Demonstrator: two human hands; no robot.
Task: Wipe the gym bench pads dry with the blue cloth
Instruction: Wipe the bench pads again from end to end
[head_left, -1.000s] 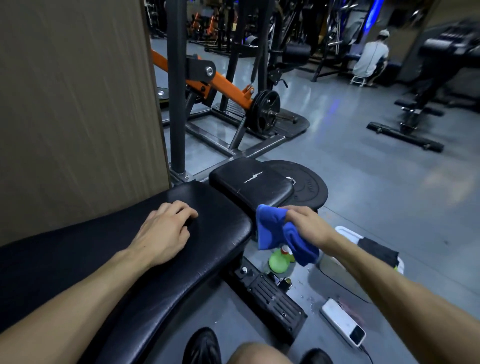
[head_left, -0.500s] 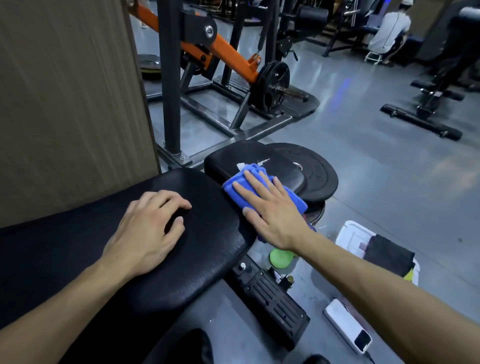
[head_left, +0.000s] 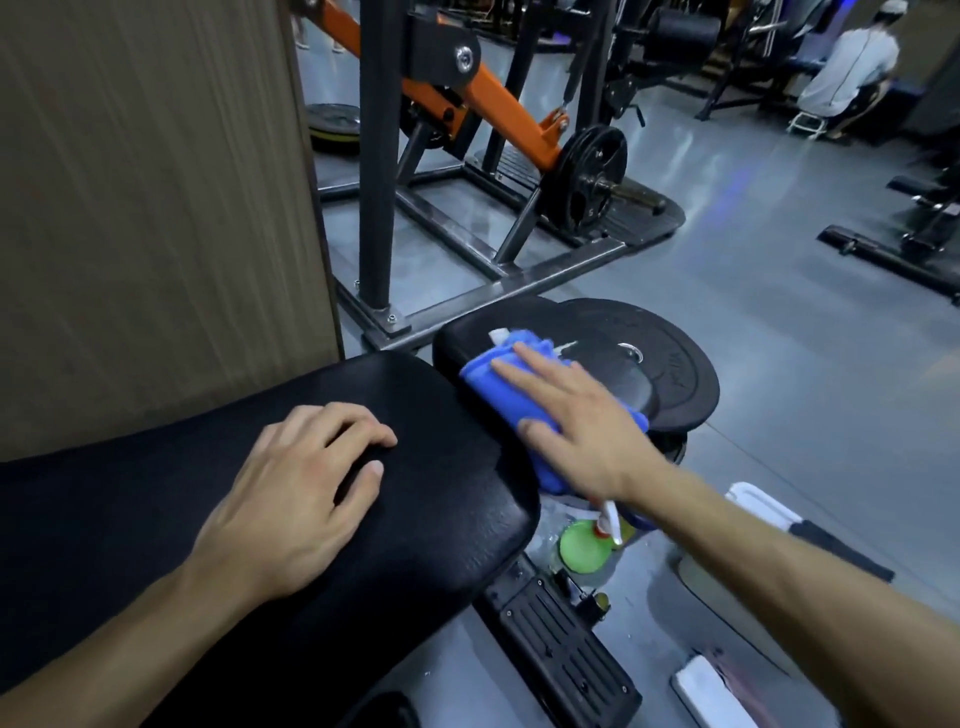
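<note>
Two black padded vinyl bench pads are in play: the long back pad (head_left: 426, 467) under the left hand (head_left: 291, 499), whose fingers (head_left: 358, 431) lie loosely curled and flat on the vinyl, gripping nothing, and the smaller square seat pad (head_left: 467, 338) just beyond it. On that seat pad the right hand (head_left: 576, 421) presses the folded blue microfibre cloth (head_left: 498, 384) down with its fingers (head_left: 519, 371) spread wide and flat, holding the cloth by pressure rather than by a pinch; the cloth lies directly beneath those fingers, with its near end hanging off the pad's edge under the palm. The likely trouble is that, with only flat pressure on slick vinyl, the cloth could slide out or bunch on a fast stroke and drop toward the green-capped spray bottle (head_left: 576, 545) on the floor below the palm, where the grey floor (head_left: 779, 322) looks wet, soaking the cloth again. A white tear in the seat pad, just past the fingertips, might also snag the fabric. Against the view half a second back, the right hand sits a touch farther along the seat pad with more cloth trailing off the edge, while the left hand has not shifted.
</note>
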